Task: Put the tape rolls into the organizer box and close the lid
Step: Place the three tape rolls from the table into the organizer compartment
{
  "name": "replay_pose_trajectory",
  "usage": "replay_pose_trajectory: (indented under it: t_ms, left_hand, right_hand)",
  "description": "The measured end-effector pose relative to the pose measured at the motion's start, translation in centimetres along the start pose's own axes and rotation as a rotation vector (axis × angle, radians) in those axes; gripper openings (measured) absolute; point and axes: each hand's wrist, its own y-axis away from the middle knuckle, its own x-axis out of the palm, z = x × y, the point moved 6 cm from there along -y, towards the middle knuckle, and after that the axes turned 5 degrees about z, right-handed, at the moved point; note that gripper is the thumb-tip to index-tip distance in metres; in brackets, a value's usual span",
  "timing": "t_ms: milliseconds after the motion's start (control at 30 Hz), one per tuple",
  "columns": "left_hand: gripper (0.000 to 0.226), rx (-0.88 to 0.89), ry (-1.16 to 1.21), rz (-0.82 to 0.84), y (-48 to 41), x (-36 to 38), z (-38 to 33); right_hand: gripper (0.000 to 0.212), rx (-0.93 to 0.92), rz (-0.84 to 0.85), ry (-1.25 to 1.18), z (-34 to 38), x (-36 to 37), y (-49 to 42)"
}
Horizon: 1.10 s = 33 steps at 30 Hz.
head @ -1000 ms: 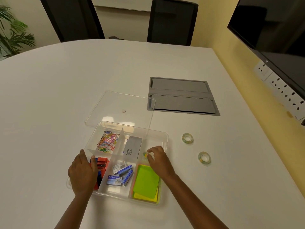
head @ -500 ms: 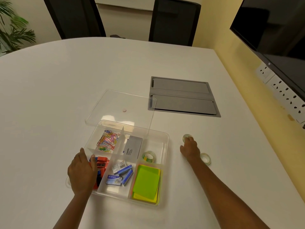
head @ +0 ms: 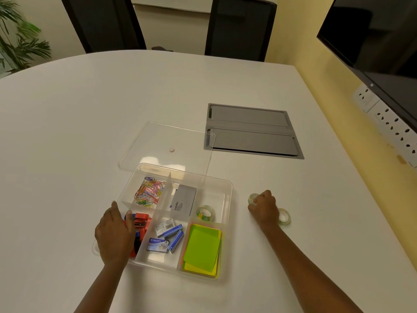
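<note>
A clear organizer box (head: 228, 213) sits open on the white table. One tape roll (head: 205, 213) lies in its right compartment, above green and yellow sticky notes (head: 202, 250). My right hand (head: 264, 208) is on the table right of the box, its fingers closed around a second tape roll (head: 252, 198). A third tape roll (head: 284, 216) lies just right of that hand, partly hidden by it. My left hand (head: 115, 233) grips the box's left wall. The clear lid (head: 158, 143) lies flat behind the box.
The box also holds coloured paper clips (head: 149, 192), a grey Camlin box (head: 183, 201), blue staple boxes (head: 168, 236) and a red stapler (head: 141, 223). A grey cable hatch (head: 252, 131) is set into the table behind. Yellow wall with sockets (head: 392, 123) runs along the right.
My right hand left one tape roll in the box's right compartment, moved right across the table and closed on the nearer loose roll. My left hand has stayed on the box.
</note>
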Motion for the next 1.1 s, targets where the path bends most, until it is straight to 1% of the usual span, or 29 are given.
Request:
replay_pose_trajectory:
  t_ms: [100, 167, 233, 267, 367, 400, 467, 567, 733, 800, 867, 1000, 1100]
  left_hand:
    - [0.047, 0.019, -0.007, -0.014, 0.0, 0.0, -0.1]
    - [0.047, 0.016, -0.008, -0.015, 0.0, -0.1, -0.1]
    - [0.047, 0.010, -0.008, -0.010, -0.1, -0.1, -0.1]
    - [0.047, 0.009, -0.007, -0.007, -0.1, -0.1, -0.1]
    - [0.048, 0.001, -0.005, 0.000, 0.0, 0.0, -0.1]
    - [0.048, -0.002, -0.005, 0.003, 0.1, 0.0, -0.1]
    - [0.048, -0.005, -0.001, 0.006, 0.1, 0.0, -0.1]
    - [0.048, -0.009, 0.014, 0.005, 0.1, -0.1, -0.1]
    - [0.046, -0.006, 0.017, -0.003, 0.2, -0.4, -0.3]
    - [0.046, -0.001, 0.006, -0.002, 0.1, -0.5, -0.3]
    - [0.046, 0.002, 0.000, 0.001, 0.1, -0.5, -0.3]
    - [0.047, 0.007, -0.005, 0.002, 0.2, -0.4, -0.3]
    - [0.047, 0.011, -0.008, -0.001, 0.2, -0.4, -0.2]
  right_hand:
    - [0.026, -0.022, -0.075, -0.377, 1.7, -1.5, 0.9]
    - [0.022, -0.099, -0.136, -0.525, 3.7, -2.8, 1.7]
    - [0.018, -0.189, -0.109, -0.610, 5.9, -3.2, 2.3]
    - [0.017, -0.213, -0.050, -0.630, 7.0, -3.0, 2.4]
    - [0.016, -0.205, 0.172, -0.601, 9.4, -1.0, 2.7]
    - [0.017, -0.195, 0.211, -0.580, 9.8, -0.4, 2.8]
    - [0.018, -0.170, 0.233, -0.565, 10.4, 0.6, 3.1]
    - [0.020, -0.157, 0.164, -0.632, 10.5, 1.0, 3.6]
    - [0.016, -0.216, -0.091, -0.675, 8.4, -1.0, 4.4]
    - [0.016, -0.194, -0.164, -0.675, 6.8, -1.7, 4.5]
    - [0.017, -0.144, -0.200, -0.655, 4.8, -1.8, 4.5]
    - [0.019, -0.065, -0.207, -0.524, 0.9, -1.1, 4.3]
    - [0.029, -0.029, -0.170, -0.282, -1.3, -0.3, 4.2]
